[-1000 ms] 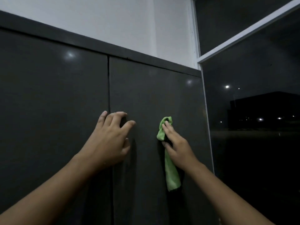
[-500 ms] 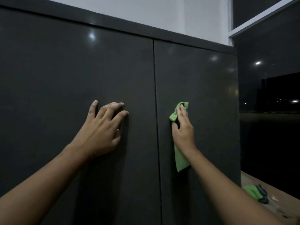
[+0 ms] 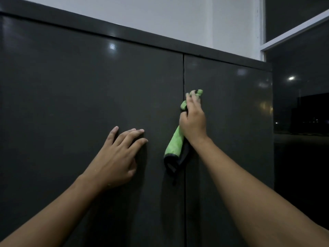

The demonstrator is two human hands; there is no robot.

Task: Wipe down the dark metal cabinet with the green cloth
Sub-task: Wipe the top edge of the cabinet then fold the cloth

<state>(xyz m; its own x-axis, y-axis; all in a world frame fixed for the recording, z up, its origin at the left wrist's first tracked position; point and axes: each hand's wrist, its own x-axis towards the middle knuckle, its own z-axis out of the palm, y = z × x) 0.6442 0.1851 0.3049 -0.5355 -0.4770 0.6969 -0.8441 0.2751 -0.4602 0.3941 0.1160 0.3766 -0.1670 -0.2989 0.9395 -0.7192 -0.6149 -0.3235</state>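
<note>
The dark metal cabinet (image 3: 71, 104) fills most of the view, with two doors that meet at a vertical seam. My right hand (image 3: 193, 120) presses the green cloth (image 3: 175, 143) against the right door, right beside the seam. Its fingers lie over the cloth's upper part, and the thumb side is hidden. The cloth's dark-edged lower end hangs below my wrist, across the seam. My left hand (image 3: 115, 157) rests on the left door with spread fingers.
A white wall (image 3: 178, 18) rises above the cabinet's top edge. To the right stands a dark window (image 3: 299, 122) with a white frame (image 3: 288, 34), showing small light reflections.
My right hand and the cloth have slid left to the door seam, and the cloth's tail now swings left. The view has shifted; my left hand stays on the left door.
</note>
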